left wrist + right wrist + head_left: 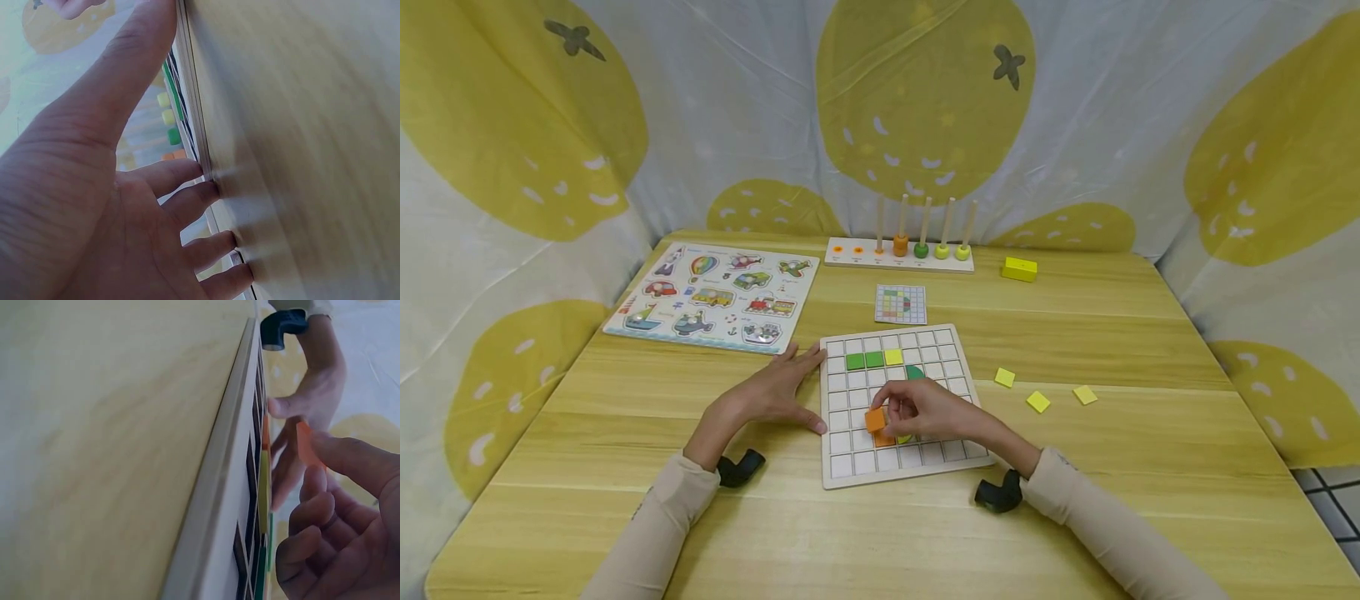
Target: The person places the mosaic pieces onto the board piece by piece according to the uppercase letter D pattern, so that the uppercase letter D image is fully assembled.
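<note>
As the right hand (928,410) pinches an orange tile (875,420), we see the grid board (863,462) below, left hand (771,392) spread against its edge, forearms (661,518) slanting inward.

Bright, even head view, pale sheen on near table (805,537), dimmer, hazy wrist views, soft shadows beside left hand (119,209)

On the light wood-grain surface (865,542), a white puzzle board with colourful vehicles (715,297) lies near the far left corner. A white pegboard with wooden rods (891,262) and a yellow rectangular block (1019,269) stand along the far edge. Midway between the side edges — a small white grid card (901,305), then a pale square wooden grid board (910,457). Three yellow square tiles (1038,402) lie toward the right edge.
</note>
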{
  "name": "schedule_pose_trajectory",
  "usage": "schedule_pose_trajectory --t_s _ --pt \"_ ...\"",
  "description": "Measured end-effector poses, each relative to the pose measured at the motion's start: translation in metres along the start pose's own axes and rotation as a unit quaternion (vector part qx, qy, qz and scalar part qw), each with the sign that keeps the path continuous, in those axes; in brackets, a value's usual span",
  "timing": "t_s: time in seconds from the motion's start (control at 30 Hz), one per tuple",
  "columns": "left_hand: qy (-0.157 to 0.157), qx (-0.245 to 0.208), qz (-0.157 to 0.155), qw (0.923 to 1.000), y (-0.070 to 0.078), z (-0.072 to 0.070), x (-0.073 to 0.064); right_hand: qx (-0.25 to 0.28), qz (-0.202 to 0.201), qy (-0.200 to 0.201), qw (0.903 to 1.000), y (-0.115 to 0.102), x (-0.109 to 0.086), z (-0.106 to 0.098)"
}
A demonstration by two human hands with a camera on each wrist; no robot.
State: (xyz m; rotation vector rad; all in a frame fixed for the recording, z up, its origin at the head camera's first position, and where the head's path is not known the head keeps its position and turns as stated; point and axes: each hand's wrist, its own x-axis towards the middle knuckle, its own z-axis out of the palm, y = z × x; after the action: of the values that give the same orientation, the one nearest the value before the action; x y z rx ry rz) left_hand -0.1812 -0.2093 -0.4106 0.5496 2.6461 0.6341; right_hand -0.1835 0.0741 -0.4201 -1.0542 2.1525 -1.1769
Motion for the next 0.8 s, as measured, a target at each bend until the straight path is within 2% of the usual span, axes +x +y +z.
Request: schedule_pose_trajectory --t_s 0.33,0.8 --pt "-0.003 -0.002 -0.008 1.0 0.0 -0.001 -0.001 -0.021 0.005 -0.005 0.9998 -0.007 0.004 0.007" --pt "0.0 -0.004 0.002 1.0 0.0 0.0 0.0 -0.088 0.016 -0.018 0.9959 -0.014 0.007 0.014"
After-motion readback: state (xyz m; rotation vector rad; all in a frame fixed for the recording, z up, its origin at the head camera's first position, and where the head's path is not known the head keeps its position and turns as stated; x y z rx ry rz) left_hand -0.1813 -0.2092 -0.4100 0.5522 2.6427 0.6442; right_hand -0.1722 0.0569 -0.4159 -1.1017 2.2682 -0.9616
